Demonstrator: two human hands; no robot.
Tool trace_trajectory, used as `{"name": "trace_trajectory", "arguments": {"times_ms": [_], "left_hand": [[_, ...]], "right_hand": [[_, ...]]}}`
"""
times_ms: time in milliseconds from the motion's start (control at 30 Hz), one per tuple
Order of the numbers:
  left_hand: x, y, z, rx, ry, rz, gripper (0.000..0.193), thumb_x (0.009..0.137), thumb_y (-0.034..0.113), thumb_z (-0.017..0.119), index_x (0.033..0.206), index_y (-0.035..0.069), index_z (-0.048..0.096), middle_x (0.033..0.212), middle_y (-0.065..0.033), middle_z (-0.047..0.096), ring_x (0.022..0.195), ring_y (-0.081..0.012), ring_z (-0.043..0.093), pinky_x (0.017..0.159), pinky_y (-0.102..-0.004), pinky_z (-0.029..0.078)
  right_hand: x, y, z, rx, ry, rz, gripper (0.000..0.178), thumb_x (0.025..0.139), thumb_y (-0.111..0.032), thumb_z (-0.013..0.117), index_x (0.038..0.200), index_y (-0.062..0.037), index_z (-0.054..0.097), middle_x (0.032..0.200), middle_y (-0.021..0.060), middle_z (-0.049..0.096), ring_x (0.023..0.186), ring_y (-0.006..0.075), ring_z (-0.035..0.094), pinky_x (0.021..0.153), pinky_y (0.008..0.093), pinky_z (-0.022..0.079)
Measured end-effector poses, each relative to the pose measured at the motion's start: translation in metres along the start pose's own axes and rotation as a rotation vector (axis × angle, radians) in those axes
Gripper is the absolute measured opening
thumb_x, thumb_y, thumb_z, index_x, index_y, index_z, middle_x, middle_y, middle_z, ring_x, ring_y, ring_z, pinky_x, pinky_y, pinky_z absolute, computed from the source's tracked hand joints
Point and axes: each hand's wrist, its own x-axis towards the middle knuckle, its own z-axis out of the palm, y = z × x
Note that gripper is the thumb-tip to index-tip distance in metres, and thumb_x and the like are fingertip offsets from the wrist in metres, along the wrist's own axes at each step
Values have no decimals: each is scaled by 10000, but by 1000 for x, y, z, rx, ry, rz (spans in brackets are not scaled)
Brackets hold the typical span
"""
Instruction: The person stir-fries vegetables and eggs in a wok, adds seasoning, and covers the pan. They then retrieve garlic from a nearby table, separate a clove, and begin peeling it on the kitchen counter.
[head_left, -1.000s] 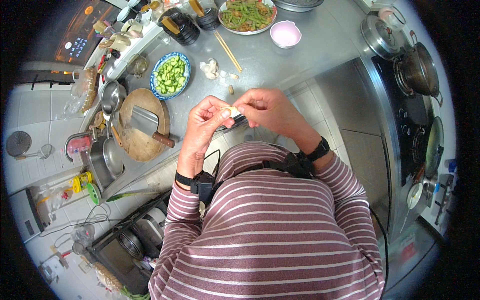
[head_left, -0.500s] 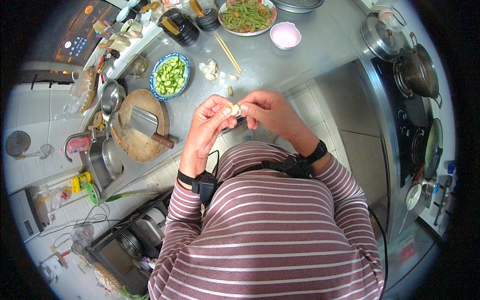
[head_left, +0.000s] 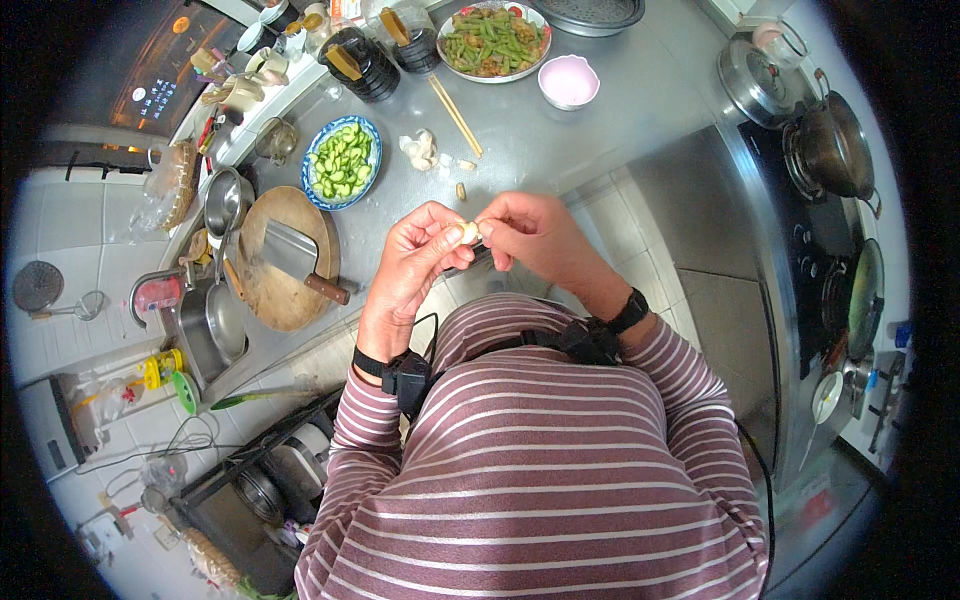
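Note:
A pale garlic clove (head_left: 468, 233) is pinched between thumb and fingers of my left hand (head_left: 415, 250), over the counter's front edge. My right hand (head_left: 535, 232) meets it from the other side, fingertips closed on the clove's end. Just beyond my hands lie loose cloves (head_left: 461, 191) and a partly broken garlic bulb (head_left: 419, 150) with bits of skin around it. To the left, a cleaver (head_left: 292, 250) rests flat on a round wooden chopping board (head_left: 270, 290).
Sliced cucumber fills a blue-rimmed plate (head_left: 374, 172). Chopsticks (head_left: 455, 117), a dish of cooked green beans (head_left: 495, 42) and a pink bowl (head_left: 569, 82) stand farther back. A sink (head_left: 200, 320) is at left; a stove with a pot (head_left: 838, 145) is at right.
Both hands stay together at the clove, with only small finger movements. The view has shifted slightly.

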Motion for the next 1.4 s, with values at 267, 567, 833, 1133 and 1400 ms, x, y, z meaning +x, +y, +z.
{"name": "trace_trajectory", "arguments": {"times_ms": [267,567,833,1133,1400], "left_hand": [[1,-5,0,-26,-52,-29,108,936,112,649,1005,33,621,957,-63,689,774,-105,661,684,-220,553],[17,-18,26,519,304,424,288,863,7,701,1144,17,641,1054,-57,631,836,-97,657,656,-205,551],[17,-24,19,454,239,389,313,858,0,703,1167,11,653,1067,-79,659,884,-111,655,729,-233,551],[10,-19,18,-44,150,185,284,913,86,671,1186,13,646,1093,-105,695,946,-146,675,812,-272,565],[10,-18,17,243,215,324,201,847,-5,724,1037,1,660,972,-50,676,842,-110,677,747,-240,546]], "right_hand": [[-3,3,-3,-124,-13,-21,82,946,-69,560,901,-22,611,689,-23,576,592,44,538,511,201,409],[11,16,8,31,302,25,142,955,-137,533,881,-29,588,637,-22,525,543,52,473,496,219,376],[13,16,12,59,235,-12,134,962,-108,506,881,-44,591,671,-32,526,561,41,465,514,204,361],[13,26,4,345,190,-31,178,972,-171,472,877,-47,557,720,18,539,567,103,479,552,249,410],[8,10,-6,456,199,26,144,984,-157,493,883,-65,540,833,34,582,638,112,552,583,239,438]]}}
